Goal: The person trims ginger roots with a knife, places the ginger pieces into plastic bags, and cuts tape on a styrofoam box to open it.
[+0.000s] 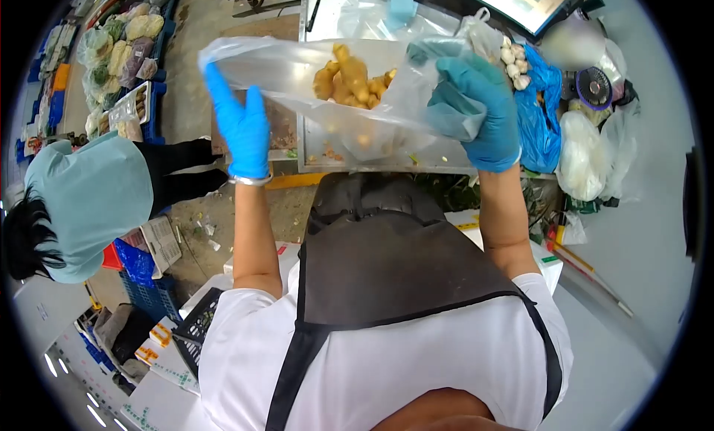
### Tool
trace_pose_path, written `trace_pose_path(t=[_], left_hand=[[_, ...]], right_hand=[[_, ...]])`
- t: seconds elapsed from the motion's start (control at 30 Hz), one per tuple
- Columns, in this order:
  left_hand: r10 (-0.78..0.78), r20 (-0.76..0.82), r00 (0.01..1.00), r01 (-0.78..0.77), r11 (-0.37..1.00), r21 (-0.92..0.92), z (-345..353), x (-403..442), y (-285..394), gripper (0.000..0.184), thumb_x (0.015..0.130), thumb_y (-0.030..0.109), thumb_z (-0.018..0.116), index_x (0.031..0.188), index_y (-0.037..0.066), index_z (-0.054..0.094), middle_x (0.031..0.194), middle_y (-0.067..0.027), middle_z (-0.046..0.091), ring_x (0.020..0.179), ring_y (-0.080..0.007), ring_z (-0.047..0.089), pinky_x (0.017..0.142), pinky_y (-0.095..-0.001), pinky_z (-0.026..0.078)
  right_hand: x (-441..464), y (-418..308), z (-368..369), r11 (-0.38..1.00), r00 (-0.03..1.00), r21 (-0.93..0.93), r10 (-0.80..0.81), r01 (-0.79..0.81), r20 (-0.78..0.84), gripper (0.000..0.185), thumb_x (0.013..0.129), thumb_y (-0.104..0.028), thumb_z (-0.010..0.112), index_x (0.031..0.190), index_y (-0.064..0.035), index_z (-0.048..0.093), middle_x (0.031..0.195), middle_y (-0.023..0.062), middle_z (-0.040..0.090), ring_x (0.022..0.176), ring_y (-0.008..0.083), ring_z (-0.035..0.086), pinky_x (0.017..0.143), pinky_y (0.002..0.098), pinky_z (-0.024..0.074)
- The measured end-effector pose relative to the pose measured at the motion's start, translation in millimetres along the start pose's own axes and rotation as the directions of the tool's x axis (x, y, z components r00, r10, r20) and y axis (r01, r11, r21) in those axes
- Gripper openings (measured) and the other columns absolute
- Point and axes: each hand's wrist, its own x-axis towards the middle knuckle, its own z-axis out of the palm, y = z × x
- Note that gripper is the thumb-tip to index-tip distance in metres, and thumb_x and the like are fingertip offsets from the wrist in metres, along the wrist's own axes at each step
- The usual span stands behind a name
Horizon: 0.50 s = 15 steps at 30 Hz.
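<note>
A clear plastic bag (290, 74) is stretched between my two blue-gloved hands, above a metal table (316, 152). Several pieces of ginger (353, 78) show in and behind its open mouth; whether all lie inside is unclear. My left hand (238, 122) is at the bag's left end, its fingertips at the plastic edge and its thumb apart. The right side of the bag is bunched in my right hand (480, 107), whose fingers are wrapped round it, partly covered by plastic.
A screen (513, 3) stands at the table's far right. Garlic bulbs (515, 63), a blue bag (539, 118) and a small fan (594, 87) are at the right. A person in a light green top (97, 200) is at the left, near bagged produce (119, 55).
</note>
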Motion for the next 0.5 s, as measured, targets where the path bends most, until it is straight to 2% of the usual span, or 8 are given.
trace_pose_path(t=[0.1, 0.2, 0.23, 0.3, 0.33, 0.4, 0.43, 0.5], left_hand=[[0.045, -0.126, 0.991, -0.042, 0.999, 0.022, -40, 24, -10, 0.075, 0.093, 0.005, 0.057, 0.153, 0.000, 0.012, 0.160, -0.0153, 0.016, 0.147, -0.0253, 0.018, 0.118, -0.0371, 0.015], [0.003, -0.194, 0.981, -0.022, 0.995, -0.094, -84, 50, -14, 0.068, 0.094, 0.001, 0.052, 0.152, -0.001, 0.018, 0.159, -0.0139, 0.021, 0.145, -0.0255, 0.023, 0.117, -0.0387, 0.018], [-0.029, -0.188, 0.982, -0.002, 0.987, -0.164, -100, 57, -14, 0.065, 0.094, 0.003, 0.052, 0.152, -0.001, 0.021, 0.157, -0.0138, 0.025, 0.144, -0.0253, 0.026, 0.117, -0.0382, 0.019], [-0.101, -0.189, 0.977, 0.067, 0.982, -0.175, -131, 67, -30, 0.061, 0.095, 0.008, 0.053, 0.150, -0.001, 0.028, 0.155, -0.0136, 0.030, 0.143, -0.0248, 0.029, 0.116, -0.0375, 0.022], [-0.106, -0.164, 0.981, 0.082, 0.986, -0.145, -144, 69, -45, 0.061, 0.096, 0.009, 0.053, 0.150, -0.001, 0.027, 0.156, -0.0136, 0.029, 0.143, -0.0249, 0.029, 0.116, -0.0374, 0.023], [-0.117, -0.145, 0.982, 0.105, 0.991, -0.089, -159, 69, -77, 0.064, 0.096, 0.010, 0.052, 0.152, -0.001, 0.021, 0.158, -0.0142, 0.024, 0.144, -0.0257, 0.026, 0.117, -0.0376, 0.020], [-0.147, -0.143, 0.979, 0.140, 0.988, -0.061, -163, 67, -94, 0.066, 0.095, 0.009, 0.051, 0.152, 0.000, 0.019, 0.159, -0.0147, 0.021, 0.145, -0.0261, 0.024, 0.117, -0.0381, 0.019], [-0.122, -0.180, 0.976, 0.148, 0.979, 0.139, -165, 56, -156, 0.071, 0.092, 0.003, 0.049, 0.153, 0.000, 0.013, 0.160, -0.0168, 0.017, 0.147, -0.0268, 0.020, 0.118, -0.0381, 0.017]], right_hand=[[35, -17, 17, 0.988, 0.964, 0.059, -0.151, 0.142, 0.216, 0.037, 0.089, -0.017, 0.060, 0.122, 0.0000, 0.062, 0.111, 0.0026, 0.063, 0.090, 0.0053, 0.054, 0.079, 0.0207, 0.0455], [78, -18, 54, 0.978, 0.985, 0.204, 0.015, -0.051, 0.173, 0.030, 0.089, -0.015, 0.063, 0.114, 0.0010, 0.064, 0.097, 0.0044, 0.065, 0.089, 0.0095, 0.061, 0.083, 0.0236, 0.0508], [95, -2, 62, 0.986, 0.942, -0.021, -0.151, 0.165, 0.301, 0.036, 0.085, -0.010, 0.065, 0.120, -0.0016, 0.061, 0.104, 0.0050, 0.064, 0.093, 0.0116, 0.061, 0.086, 0.0251, 0.0506], [130, 30, 76, 0.681, 0.723, -0.316, -0.463, 0.661, 0.513, 0.055, 0.079, 0.002, 0.070, 0.131, -0.0068, 0.055, 0.120, 0.0061, 0.062, 0.102, 0.0159, 0.060, 0.091, 0.0281, 0.0500], [137, 31, 94, 0.821, 0.866, -0.394, -0.221, 0.413, 0.448, 0.047, 0.080, 0.000, 0.069, 0.125, -0.0080, 0.060, 0.114, 0.0060, 0.064, 0.098, 0.0153, 0.060, 0.089, 0.0276, 0.0504], [178, 81, 110, 0.818, 0.814, -0.304, -0.302, 0.489, 0.495, 0.019, 0.094, -0.015, 0.058, 0.107, -0.0054, 0.067, 0.090, 0.0023, 0.064, 0.080, 0.0077, 0.057, 0.065, 0.0255, 0.0508], [194, 95, 122, 0.986, 0.916, -0.048, 0.165, -0.159, 0.367, 0.019, 0.095, -0.022, 0.055, 0.098, -0.0073, 0.067, 0.088, 0.0016, 0.064, 0.077, 0.0092, 0.058, 0.064, 0.0257, 0.0506], [239, 159, 126, 0.947, 0.915, -0.314, 0.071, 0.063, 0.397, 0.023, 0.094, -0.025, 0.054, 0.093, -0.0063, 0.067, 0.082, 0.0034, 0.063, 0.071, 0.0136, 0.058, 0.064, 0.0292, 0.0517]])
